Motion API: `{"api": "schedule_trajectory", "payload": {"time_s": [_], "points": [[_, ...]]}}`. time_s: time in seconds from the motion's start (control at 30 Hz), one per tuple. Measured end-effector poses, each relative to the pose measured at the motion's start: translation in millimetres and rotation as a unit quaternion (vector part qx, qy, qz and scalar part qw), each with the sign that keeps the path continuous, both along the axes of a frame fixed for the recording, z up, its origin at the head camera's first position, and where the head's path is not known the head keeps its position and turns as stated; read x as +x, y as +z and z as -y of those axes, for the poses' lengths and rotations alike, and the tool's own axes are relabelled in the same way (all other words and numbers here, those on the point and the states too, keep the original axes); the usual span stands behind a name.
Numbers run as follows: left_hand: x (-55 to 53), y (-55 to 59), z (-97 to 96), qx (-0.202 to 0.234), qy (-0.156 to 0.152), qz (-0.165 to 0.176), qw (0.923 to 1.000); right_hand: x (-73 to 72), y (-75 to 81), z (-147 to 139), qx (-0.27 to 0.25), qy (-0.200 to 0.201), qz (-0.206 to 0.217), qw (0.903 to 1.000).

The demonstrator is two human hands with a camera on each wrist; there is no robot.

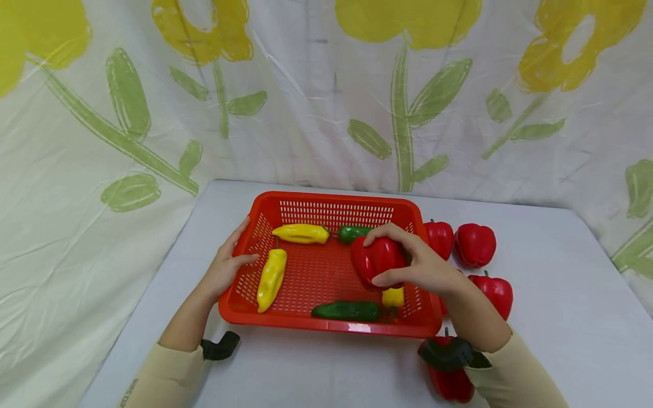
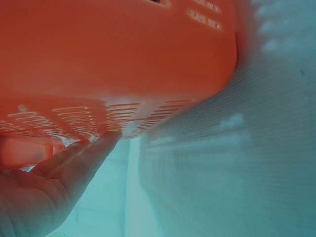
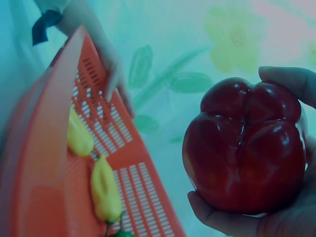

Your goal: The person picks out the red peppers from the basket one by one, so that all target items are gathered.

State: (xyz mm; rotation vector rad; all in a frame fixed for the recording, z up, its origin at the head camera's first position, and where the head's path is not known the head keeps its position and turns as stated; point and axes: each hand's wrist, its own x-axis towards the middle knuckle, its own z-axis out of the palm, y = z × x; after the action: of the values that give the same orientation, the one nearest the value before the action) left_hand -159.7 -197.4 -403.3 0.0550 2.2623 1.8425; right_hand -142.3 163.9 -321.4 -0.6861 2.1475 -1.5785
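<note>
My right hand [image 1: 420, 263] grips a red bell pepper [image 1: 374, 258], thumb on one side and fingers on the other, over the right part of a red plastic basket [image 1: 326, 325]. The right wrist view shows the lobed bottom of this bell pepper [image 3: 244, 148]. At the basket's left side, my left hand [image 1: 224, 269] holds the rim, thumb over it and fingers along the slotted outer wall. Inside lie yellow peppers [image 1: 272, 280] along the left and back, and green peppers [image 1: 347, 311] at front and back. Another yellow pepper [image 1: 393, 298] is partly hidden under the held one.
Several more red bell peppers [image 1: 475, 245] stand on the white table [image 1: 556, 294] right of the basket. One red bell pepper [image 1: 451, 382] near the front is partly covered by my right wrist's black camera mount. A flower-patterned cloth [image 1: 306, 113] hangs behind the table.
</note>
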Motion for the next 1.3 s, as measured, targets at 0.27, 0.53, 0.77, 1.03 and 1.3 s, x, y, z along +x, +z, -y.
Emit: {"api": "schedule_trajectory", "payload": {"time_s": [0.27,0.53,0.77,1.03,1.3], "points": [[0.4,-0.1,0.5,0.0,-0.002,-0.002,1.0,9.4,-12.7,-20.3,-0.019,-0.013,-0.01,0.9997],[0.3,-0.5,1.2,0.002,-0.003,0.0,1.0,21.4,-22.1,-39.2,-0.041,-0.011,-0.015,0.999],[1.0,-0.8,1.4,0.0,-0.001,0.003,1.0,31.9,-27.0,-55.0,-0.046,-0.022,-0.032,0.9982],[0.9,-0.6,0.0,0.001,-0.002,0.0,1.0,42.9,-36.4,-71.0,-0.075,-0.014,-0.059,0.9953],[-0.4,-1.4,0.0,0.0,0.002,0.006,1.0,49.0,-33.3,-82.4,-0.11,-0.001,-0.073,0.9913]]}}
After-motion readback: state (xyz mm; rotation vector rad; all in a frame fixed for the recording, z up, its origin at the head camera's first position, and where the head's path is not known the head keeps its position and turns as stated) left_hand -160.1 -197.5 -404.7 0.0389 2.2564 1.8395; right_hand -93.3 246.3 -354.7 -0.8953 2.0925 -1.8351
